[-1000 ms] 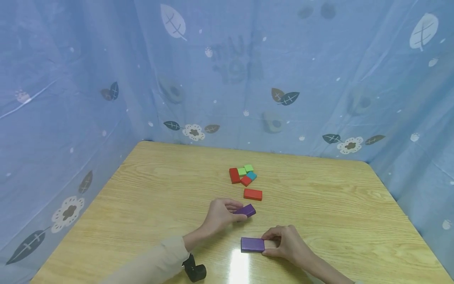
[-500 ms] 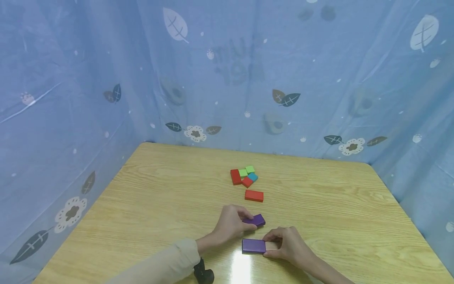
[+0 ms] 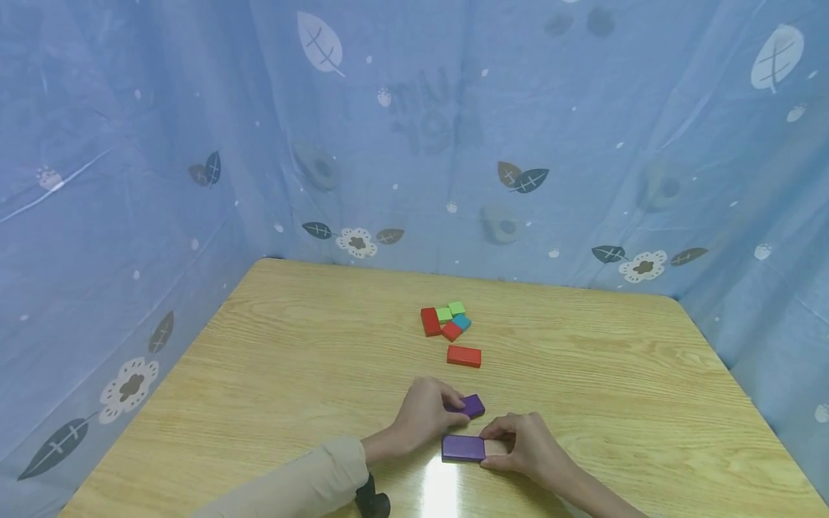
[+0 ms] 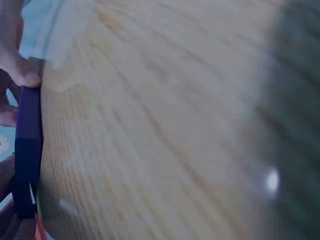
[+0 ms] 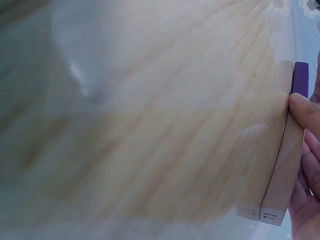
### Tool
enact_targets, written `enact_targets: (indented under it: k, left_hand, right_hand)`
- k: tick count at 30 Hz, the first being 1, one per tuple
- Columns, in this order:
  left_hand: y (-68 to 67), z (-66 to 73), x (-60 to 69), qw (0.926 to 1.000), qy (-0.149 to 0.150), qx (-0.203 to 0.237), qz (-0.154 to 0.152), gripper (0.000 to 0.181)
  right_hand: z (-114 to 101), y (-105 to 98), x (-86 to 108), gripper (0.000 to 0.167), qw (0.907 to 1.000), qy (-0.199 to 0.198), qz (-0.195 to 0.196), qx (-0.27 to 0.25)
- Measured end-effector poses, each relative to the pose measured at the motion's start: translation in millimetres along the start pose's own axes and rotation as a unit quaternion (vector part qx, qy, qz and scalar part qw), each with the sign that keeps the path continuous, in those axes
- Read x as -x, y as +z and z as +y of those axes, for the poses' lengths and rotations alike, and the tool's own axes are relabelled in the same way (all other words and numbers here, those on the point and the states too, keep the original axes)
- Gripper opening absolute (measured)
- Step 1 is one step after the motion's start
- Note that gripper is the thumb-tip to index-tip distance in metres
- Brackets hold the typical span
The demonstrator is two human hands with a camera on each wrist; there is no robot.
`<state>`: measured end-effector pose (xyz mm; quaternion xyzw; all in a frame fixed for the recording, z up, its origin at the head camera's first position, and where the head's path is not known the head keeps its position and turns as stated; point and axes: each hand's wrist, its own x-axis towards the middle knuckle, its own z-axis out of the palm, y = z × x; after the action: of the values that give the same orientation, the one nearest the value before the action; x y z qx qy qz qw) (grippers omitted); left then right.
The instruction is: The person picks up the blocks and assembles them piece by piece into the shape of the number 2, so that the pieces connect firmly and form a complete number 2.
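Note:
My left hand [image 3: 421, 416] pinches a purple block [image 3: 476, 406] between thumb and fingers, just above the table. Nearer to me, a second purple block [image 3: 463, 448] lies on the table, and a bare wooden piece [image 3: 496, 448] adjoins its right end. My right hand [image 3: 532, 444] pinches that wooden piece near the purple; whether the two are one block I cannot tell. In the right wrist view the wooden piece [image 5: 284, 170] has a number on its end, with purple beyond my thumb. The left wrist view shows the left-held block [image 4: 22, 198] close to the other purple block [image 4: 28, 117].
Ahead on the wooden table [image 3: 291, 345] lies a single red block [image 3: 463, 356]. Behind it is a cluster of a red block [image 3: 430, 321], green blocks [image 3: 443, 315], a blue block [image 3: 462, 322] and a small red block [image 3: 451, 331]. A blue patterned curtain [image 3: 414, 129] hangs behind.
My left hand has moved right and nearer to me with its purple block, close to the second one, and has nearly stopped. The right hand keeps its grip in place.

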<state>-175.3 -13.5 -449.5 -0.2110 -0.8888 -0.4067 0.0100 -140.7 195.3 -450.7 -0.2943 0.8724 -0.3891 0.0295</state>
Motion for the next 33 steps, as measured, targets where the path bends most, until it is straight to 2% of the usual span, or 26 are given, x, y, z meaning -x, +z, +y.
enact_targets:
  k: [5, 7, 12, 20, 26, 33]
  left_hand:
    - [-2.5, 0.8, 0.6, 0.9973, 0.043, -0.054, -0.027, 0.007]
    - [-3.3, 0.6, 0.7, 0.9965, 0.046, -0.058, -0.037, 0.006]
    - [-4.8, -1.0, 1.7, 0.9961, 0.045, -0.058, -0.048, 0.006]
    - [-9.5, -3.4, 7.1, 0.9959, 0.065, -0.051, -0.037, 0.006]
    - [-14.4, -3.7, 10.9, 0.9965, 0.056, -0.038, -0.050, 0.007]
    - [-17.9, -3.3, 15.4, 0.9954, 0.054, -0.046, -0.064, 0.008]
  right_hand:
    - [0.4, -0.2, -0.1, 0.026, 0.9999, -0.002, 0.007, 0.008]
    - [0.6, -0.2, 0.2, 0.026, 0.9999, -0.002, 0.008, 0.007]
    - [0.0, 0.1, 0.3, 0.026, 1.0000, 0.003, 0.005, 0.008]
    - [-0.8, -0.2, -1.2, 0.026, 0.9999, 0.008, 0.002, 0.010]
    - [-1.3, -1.4, -1.8, 0.026, 0.9998, 0.010, 0.004, 0.014]
    - [-1.3, -1.3, -2.1, 0.026, 0.9998, 0.016, -0.001, 0.013]
